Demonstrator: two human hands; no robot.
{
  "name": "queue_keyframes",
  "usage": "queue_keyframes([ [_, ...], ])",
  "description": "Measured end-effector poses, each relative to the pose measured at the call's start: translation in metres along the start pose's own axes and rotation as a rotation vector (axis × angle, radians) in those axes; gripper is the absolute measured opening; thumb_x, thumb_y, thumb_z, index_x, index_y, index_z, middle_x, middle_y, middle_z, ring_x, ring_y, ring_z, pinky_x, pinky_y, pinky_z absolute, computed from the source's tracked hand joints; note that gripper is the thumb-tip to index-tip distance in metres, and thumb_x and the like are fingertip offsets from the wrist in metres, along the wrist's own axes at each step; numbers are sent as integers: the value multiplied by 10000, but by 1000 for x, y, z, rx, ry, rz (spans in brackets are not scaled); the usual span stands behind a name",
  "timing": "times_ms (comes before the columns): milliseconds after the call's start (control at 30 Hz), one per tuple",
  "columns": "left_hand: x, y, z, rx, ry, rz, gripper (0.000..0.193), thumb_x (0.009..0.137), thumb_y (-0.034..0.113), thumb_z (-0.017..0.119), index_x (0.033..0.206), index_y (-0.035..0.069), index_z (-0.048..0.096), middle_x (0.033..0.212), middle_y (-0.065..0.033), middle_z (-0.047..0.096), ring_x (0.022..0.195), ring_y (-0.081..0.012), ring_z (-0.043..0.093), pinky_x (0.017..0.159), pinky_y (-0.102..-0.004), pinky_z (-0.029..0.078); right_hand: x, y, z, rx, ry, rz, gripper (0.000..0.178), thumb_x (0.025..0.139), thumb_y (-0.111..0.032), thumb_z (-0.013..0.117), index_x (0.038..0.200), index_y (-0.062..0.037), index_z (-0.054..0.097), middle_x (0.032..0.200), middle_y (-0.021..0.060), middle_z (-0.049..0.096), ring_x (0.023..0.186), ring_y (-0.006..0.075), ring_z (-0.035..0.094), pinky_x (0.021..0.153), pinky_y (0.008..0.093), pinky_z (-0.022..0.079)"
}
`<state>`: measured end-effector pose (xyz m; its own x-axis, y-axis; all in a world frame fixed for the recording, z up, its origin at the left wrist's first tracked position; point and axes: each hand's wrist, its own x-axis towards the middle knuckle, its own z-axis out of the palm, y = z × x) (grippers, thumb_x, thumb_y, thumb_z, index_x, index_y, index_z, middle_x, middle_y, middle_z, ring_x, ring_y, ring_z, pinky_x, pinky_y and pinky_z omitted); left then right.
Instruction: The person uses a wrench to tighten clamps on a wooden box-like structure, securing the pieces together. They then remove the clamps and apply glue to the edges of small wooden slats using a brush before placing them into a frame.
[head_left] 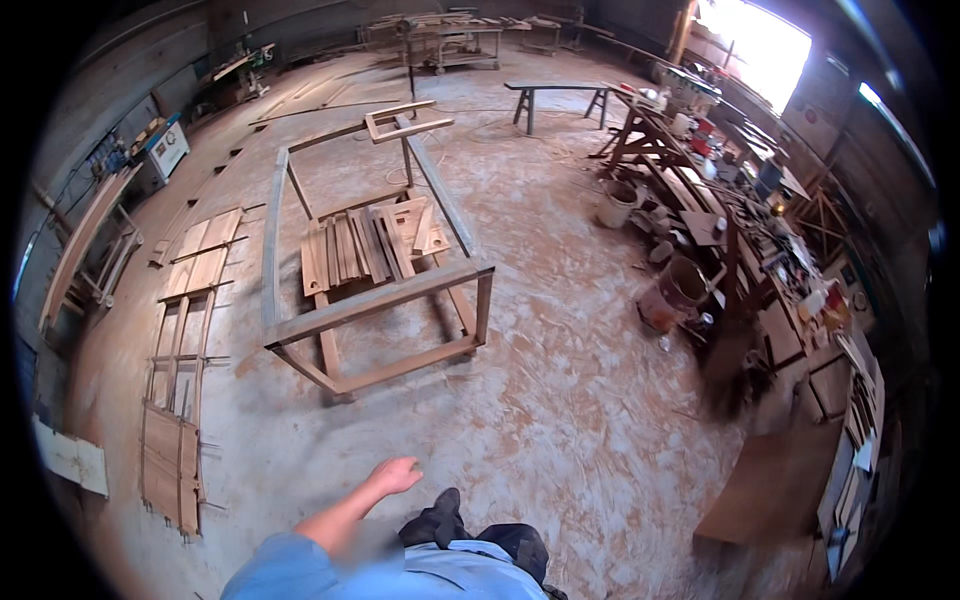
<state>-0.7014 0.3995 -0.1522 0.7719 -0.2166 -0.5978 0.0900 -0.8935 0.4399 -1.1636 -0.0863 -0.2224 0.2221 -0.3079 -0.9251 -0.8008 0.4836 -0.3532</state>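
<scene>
My left hand [398,474] hangs out in front of my body at the end of a bare forearm and blue sleeve. It appears small and partly turned away, so its fingers are hard to make out; no object shows in it. Nearest to it stands a wooden frame [385,305] with legs and rails, on the floor ahead. Inside that frame lies a stack of wooden strips [360,245] beside light boards [408,222]. A smaller rectangular wooden piece [415,133] rests on the frame's far end. My right hand is outside the picture.
Clamped wooden panels [172,440] lie on the floor at left. A cluttered workbench [690,180] runs along the right, with buckets [672,293] beside it. A brown board [770,485] is at lower right. Farther off stand a narrow trestle [560,88] and a loaded table [455,32].
</scene>
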Motion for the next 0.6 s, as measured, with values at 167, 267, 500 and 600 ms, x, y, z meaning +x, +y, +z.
queue_keyframes([
  [167,85,84,-27,-35,-20,2,493,850,370,563,1252,85,586,1178,-167,637,1107,-342,594,938,-439,474,46,-80,42,-81,112,185,331,866,-357,564,672,-89,583,589,77,554,505,233,543,457,391,435],
  [267,130,130,-23,-51,-32,27,496,843,369,570,1254,91,586,1177,-164,639,1100,-344,596,939,-437,474,87,-127,49,-60,102,207,322,866,-310,539,640,-81,560,550,81,523,461,236,522,425,396,416],
  [500,205,157,-6,-49,-21,-76,518,800,386,632,1200,57,620,1199,-189,615,1125,-332,582,955,-405,465,149,-374,37,22,136,-68,245,860,-180,511,628,-108,482,515,58,460,396,205,447,361,364,362],
  [600,217,141,-11,89,39,237,396,811,319,625,1117,69,651,1102,-151,652,1020,-309,617,867,-430,491,128,-528,54,222,122,-305,166,903,-179,529,781,-69,508,609,67,516,426,168,461,390,334,386],
])
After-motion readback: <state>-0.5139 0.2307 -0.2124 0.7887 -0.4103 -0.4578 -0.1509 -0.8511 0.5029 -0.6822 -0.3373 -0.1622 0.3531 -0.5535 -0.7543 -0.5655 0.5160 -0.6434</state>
